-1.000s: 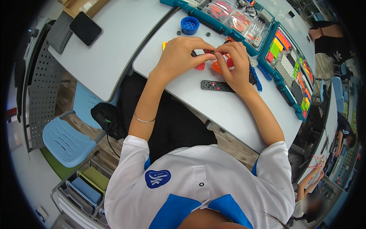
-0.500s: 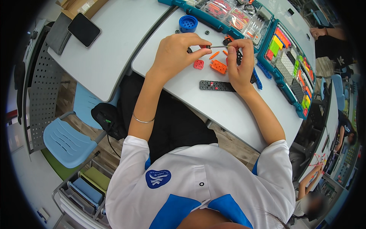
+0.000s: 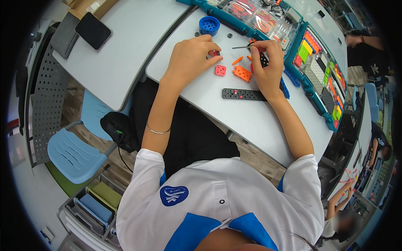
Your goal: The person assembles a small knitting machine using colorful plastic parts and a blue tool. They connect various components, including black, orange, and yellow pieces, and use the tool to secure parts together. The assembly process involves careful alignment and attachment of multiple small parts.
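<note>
Between the thumb and fingers of my left hand [image 3: 188,58] is a small red and dark connector piece [image 3: 216,53], partly hidden by the fingertips. My right hand [image 3: 268,62] pinches one end of a thin metal shaft [image 3: 240,47], whose free end points left toward that piece with a gap between them. Below the hands lie a pinkish-red square plate [image 3: 220,70], an orange perforated block [image 3: 242,73] and an orange pin [image 3: 238,60]. A dark grey perforated beam [image 3: 243,94] rests nearer to me, its right end beneath my right wrist.
A blue wheel hub [image 3: 209,25] stands beyond my left hand, small dark collars [image 3: 230,35] beside it. Teal parts cases [image 3: 309,79] border the table's far and right sides. A phone [image 3: 93,31] lies on the left table. Another person's arms [image 3: 341,196] show at far right.
My hands have drawn apart. The shaft, which reached the connector piece in my left hand, is now separate from it and held only by my right hand.
</note>
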